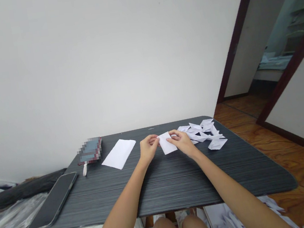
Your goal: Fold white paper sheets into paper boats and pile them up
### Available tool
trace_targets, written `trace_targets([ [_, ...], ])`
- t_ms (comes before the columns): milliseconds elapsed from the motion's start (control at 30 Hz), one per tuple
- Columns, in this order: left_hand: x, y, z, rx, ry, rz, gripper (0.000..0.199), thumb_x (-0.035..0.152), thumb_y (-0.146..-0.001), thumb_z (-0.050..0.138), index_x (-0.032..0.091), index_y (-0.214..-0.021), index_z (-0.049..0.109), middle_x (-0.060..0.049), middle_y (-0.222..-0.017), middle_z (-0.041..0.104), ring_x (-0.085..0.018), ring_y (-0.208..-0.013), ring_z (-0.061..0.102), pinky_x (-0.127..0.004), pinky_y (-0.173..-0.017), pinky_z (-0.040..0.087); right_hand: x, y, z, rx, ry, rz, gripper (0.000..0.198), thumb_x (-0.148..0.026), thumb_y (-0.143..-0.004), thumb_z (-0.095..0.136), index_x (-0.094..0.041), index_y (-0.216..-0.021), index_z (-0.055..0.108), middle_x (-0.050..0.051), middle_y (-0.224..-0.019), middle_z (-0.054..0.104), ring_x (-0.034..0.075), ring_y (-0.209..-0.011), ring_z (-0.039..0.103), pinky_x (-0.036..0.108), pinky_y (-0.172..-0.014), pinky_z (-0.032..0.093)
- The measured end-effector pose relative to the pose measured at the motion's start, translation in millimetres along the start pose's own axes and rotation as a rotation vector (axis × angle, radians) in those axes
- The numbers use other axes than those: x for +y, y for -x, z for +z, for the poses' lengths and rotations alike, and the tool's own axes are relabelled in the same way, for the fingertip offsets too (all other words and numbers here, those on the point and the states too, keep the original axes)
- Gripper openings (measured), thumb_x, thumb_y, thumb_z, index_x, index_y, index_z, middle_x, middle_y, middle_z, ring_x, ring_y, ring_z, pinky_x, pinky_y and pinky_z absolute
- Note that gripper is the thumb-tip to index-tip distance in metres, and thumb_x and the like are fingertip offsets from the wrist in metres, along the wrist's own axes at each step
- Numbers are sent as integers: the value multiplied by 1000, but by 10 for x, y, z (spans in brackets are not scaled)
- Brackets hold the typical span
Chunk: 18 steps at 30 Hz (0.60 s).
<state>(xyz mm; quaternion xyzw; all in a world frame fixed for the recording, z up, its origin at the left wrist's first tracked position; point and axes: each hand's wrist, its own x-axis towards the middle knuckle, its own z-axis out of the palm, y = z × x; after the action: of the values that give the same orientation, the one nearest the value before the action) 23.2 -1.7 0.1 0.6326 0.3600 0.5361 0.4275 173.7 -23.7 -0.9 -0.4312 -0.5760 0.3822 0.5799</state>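
Note:
A small white sheet of paper (167, 145) is held up between my two hands over the dark table. My left hand (149, 147) pinches its upper left edge between thumb and fingers. On the other side, my right hand (181, 141) grips the upper right edge, thumb in front. A stack of white paper (119, 154) lies flat to the left of my left hand. Just beyond my right hand is a loose pile of folded white paper pieces (204, 131), partly hidden by that hand.
The dark wood-grain table (177, 190) stands against a white wall. At its left edge lies a phone (55, 201); behind it are a blurred-out item (90, 150) and a white-handled object (85, 169). More folded papers (228, 224) sit below the table, and a doorway opens at right.

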Motion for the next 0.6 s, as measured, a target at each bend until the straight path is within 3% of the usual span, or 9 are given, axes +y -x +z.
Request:
trace_targets([
  [100,25,-6,-3,-4,54,-38,23,29,-64,62,9,-73,56,-4,-62,62,-13,-53,59,-24,-53,50,-3,14,9,-64,-34,51,31,-30,-62,61,-13,-87,60,7,-81,64,18,-67,61,28,-58,49],
  [233,33,-26,-22,-34,171,-148,25,29,-62,64,7,-72,57,-5,-57,62,-12,-50,58,-25,-54,50,-18,29,8,-84,-70,43,32,-30,-63,60,-11,-89,63,8,-83,65,18,-70,60,29,-63,48],
  [400,19,-39,-41,-25,263,-231,26,28,-58,67,6,-69,57,-5,-56,63,-12,-50,59,-26,-55,51,-63,45,11,-211,-83,28,33,-29,-63,61,-13,-92,63,7,-87,63,17,-73,58,29,-63,46],
  [600,59,-32,-25,-46,326,-297,23,23,-57,68,6,-70,58,-7,-59,64,-15,-55,61,-30,-61,52,-39,29,-25,-135,76,-107,24,-26,-71,54,-16,-90,65,5,-81,62,16,-74,54,29,-67,42],
])
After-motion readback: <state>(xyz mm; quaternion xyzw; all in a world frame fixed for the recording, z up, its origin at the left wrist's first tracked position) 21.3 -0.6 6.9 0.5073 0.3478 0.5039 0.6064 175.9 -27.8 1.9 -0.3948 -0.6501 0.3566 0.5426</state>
